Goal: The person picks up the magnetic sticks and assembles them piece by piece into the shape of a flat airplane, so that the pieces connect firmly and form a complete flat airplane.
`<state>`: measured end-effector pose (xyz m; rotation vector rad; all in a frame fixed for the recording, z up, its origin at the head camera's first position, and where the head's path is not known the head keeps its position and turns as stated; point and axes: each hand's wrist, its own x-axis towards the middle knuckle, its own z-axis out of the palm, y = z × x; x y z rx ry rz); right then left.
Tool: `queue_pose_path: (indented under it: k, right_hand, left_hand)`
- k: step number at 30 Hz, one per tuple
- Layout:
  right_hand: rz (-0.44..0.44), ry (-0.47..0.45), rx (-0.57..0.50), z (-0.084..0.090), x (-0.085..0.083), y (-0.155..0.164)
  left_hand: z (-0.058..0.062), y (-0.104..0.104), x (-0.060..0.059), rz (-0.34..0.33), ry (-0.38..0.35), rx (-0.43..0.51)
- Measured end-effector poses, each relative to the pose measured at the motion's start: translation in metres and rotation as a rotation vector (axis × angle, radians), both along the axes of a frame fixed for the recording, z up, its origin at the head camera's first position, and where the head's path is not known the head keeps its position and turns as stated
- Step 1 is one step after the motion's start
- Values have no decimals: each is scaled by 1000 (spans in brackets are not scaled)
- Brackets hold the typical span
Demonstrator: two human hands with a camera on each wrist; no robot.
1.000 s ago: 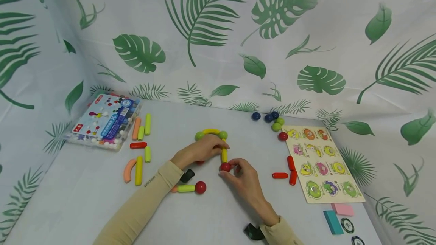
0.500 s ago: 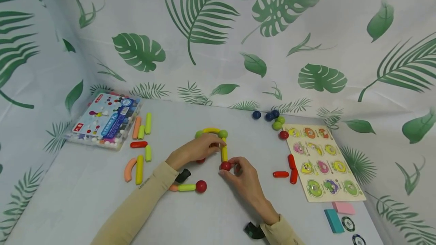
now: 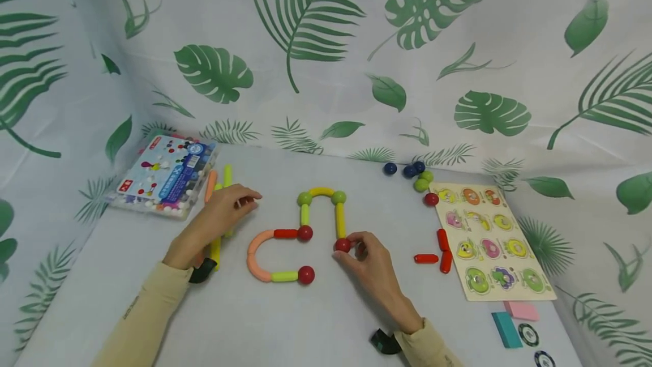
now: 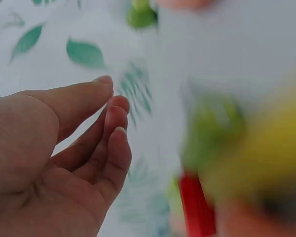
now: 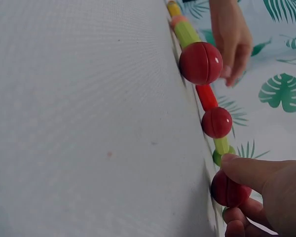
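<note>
A chain of magnetic sticks and balls lies mid-table: a yellow arch (image 3: 321, 191) between two green balls, a yellow stick (image 3: 339, 220), a red stick (image 3: 285, 234), an orange curve (image 3: 253, 256) and a green stick ending in a red ball (image 3: 305, 274). My right hand (image 3: 351, 245) pinches the red ball (image 3: 342, 245) at the yellow stick's lower end; the right wrist view shows thumb and fingers around this ball (image 5: 227, 190). My left hand (image 3: 239, 201) hovers over loose sticks (image 3: 226, 177) at the left, fingers relaxed; the left wrist view shows the left hand (image 4: 108, 113) holding nothing.
A toy box (image 3: 163, 177) sits at the far left. Blue balls (image 3: 410, 171), green balls (image 3: 423, 183) and a red ball (image 3: 431, 199) lie near the back. Red sticks (image 3: 426, 258) lie beside a fruit puzzle board (image 3: 489, 242). Pink and teal blocks (image 3: 504, 330) lie front right.
My left hand has left the arch and moved left to the loose sticks, uncovering the chain's left half. My right hand stays on the red ball.
</note>
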<state>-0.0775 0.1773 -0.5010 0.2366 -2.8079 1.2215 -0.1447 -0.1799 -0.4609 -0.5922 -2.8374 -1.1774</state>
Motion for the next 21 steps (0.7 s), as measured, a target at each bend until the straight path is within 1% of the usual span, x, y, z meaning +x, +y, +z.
queue_pose_path:
  k: [2,4,6,7,10,15,21]
  right_hand:
    - [4,-6,-2,1,0,0]
    - [4,-12,-2,1,-1,-1]
    - [1,-21,-3,0,-1,-2]
    - [-2,-24,-3,1,-1,-1]
    - [-11,-34,-4,0,-1,1]
    - [-11,-35,-12,-1,-1,1]
    - [-5,-24,-2,-2,-2,1]
  left_hand:
    - [-1,-21,8,50,-31,-14]
    - [-1,-38,16,99,-70,-36]
    - [-2,-50,22,134,-93,-60]
    - [-2,-53,23,139,-88,-73]
    - [-4,-58,23,147,-60,-123]
    - [-9,-59,22,146,-26,-183]
    - [-14,-57,26,133,56,-227]
